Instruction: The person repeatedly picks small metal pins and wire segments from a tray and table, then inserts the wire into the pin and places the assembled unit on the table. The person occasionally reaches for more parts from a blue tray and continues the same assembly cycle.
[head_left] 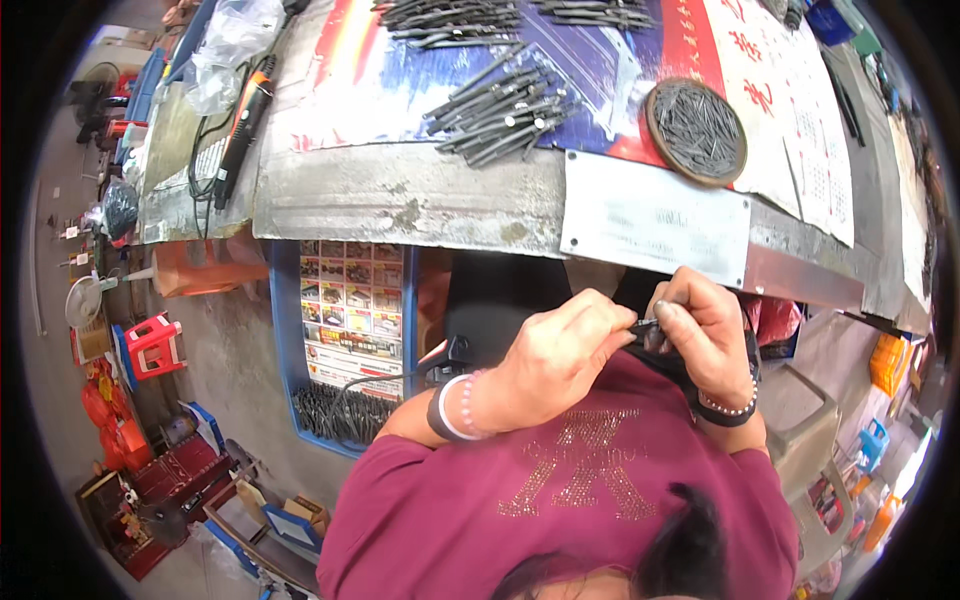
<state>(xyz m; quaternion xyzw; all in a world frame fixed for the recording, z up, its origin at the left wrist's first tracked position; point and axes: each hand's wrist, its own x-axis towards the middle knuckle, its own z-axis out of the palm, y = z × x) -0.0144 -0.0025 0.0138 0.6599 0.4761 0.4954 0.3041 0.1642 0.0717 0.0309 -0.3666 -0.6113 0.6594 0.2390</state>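
My left hand [565, 350] and my right hand [702, 328] meet just in front of the table's near edge, both with fingers pinched. Between the fingertips is a small dark slender piece [644, 325], mostly covered by fingers and thumbs. Beyond my hands, a pale plate [655, 222] is fixed along the table edge. A round brown-rimmed bowl [653, 134] on the table holds many small dark grey slivers [697, 125]. To its left lies a loose pile of black, rod-like pieces [505, 112], some with shiny tips.
More black rod bundles [450, 20] lie at the far side of the table [400, 195]. A black-and-orange corded tool [243, 135] rests at the left. Below, a blue-rimmed tray [285, 340] contains printed paper and several black pieces. A red stool [156, 345] stands at left.
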